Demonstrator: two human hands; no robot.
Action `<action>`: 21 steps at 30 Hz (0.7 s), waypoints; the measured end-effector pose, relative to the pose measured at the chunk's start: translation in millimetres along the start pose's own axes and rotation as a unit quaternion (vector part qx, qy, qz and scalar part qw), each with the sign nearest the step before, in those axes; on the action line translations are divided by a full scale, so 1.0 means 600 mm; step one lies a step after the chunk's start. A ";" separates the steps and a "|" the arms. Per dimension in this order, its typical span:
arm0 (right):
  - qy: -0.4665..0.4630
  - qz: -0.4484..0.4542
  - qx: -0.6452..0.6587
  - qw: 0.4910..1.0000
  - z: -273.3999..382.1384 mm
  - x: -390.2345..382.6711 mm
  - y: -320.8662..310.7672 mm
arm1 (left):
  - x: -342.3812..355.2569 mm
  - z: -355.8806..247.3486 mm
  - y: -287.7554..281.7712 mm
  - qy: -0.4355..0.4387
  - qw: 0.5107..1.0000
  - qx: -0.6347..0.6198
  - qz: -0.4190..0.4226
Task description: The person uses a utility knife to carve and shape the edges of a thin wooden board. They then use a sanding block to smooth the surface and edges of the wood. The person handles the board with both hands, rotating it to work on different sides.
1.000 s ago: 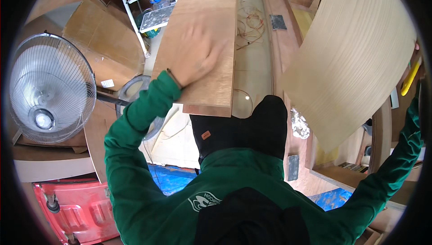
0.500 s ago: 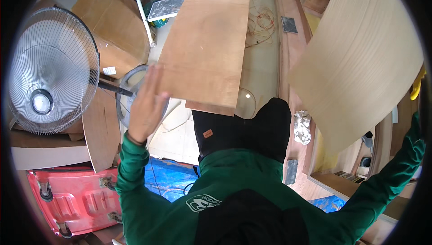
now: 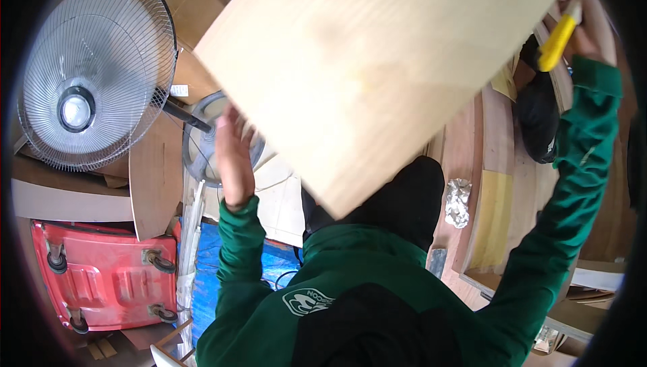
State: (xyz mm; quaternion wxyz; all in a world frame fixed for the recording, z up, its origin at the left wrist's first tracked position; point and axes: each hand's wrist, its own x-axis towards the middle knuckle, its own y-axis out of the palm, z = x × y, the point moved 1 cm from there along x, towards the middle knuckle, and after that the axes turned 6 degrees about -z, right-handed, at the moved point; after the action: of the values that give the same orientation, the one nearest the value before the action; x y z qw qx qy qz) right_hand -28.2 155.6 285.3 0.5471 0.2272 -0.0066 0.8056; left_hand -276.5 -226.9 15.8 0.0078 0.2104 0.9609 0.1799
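A pale, thin wood veneer sheet is held up and tilted in front of me, hiding most of the plywood board seen earlier. My right hand grips its upper right corner. The same hand also has a yellow-handled tool in it, whose exact kind I cannot make out. Close to the sheet's left edge, my left hand is raised with its fingers stretched out. It holds nothing, and whether its fingertips touch the edge is unclear.
A standing fan is on the left, its round base by my left hand. Below lies a red wheeled platform beside a blue sheet. On the right are crumpled foil, wooden framing and a black cloth-like item.
The veneer sheet has swung from the right to the middle, over the plywood board. My right hand has come into view with the yellow-handled tool. My left hand has shifted slightly right.
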 end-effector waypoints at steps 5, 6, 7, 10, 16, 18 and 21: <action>0.078 0.040 0.066 0.994 -0.129 -0.038 0.022 | -0.051 -0.085 0.022 0.053 0.970 -0.235 0.045; 0.093 0.017 0.056 0.994 -0.154 -0.068 0.031 | -0.045 -0.094 0.024 0.022 0.974 -0.223 0.023; 0.092 0.032 0.052 0.994 -0.173 -0.107 0.037 | -0.036 -0.102 0.024 -0.001 0.971 -0.237 0.026; 0.131 0.004 0.031 0.991 -0.196 -0.195 0.035 | -0.002 -0.100 0.019 -0.016 0.989 -0.142 0.024; 0.191 -0.042 0.058 0.979 -0.239 -0.340 -0.012 | 0.063 -0.068 0.006 0.052 0.978 0.183 0.090; 0.226 -0.064 0.074 0.969 -0.252 -0.369 -0.024 | 0.085 -0.067 0.002 0.067 0.972 0.186 0.130; 0.259 -0.087 0.089 0.958 -0.258 -0.408 -0.031 | 0.109 -0.071 -0.003 0.089 0.959 0.213 0.165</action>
State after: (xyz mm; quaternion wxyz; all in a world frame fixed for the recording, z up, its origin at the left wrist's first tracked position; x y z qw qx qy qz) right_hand 5.2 -11.6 50.7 0.5756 0.0584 0.2266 0.7835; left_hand -340.5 -216.6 59.0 -0.1526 0.3459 0.9257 -0.0120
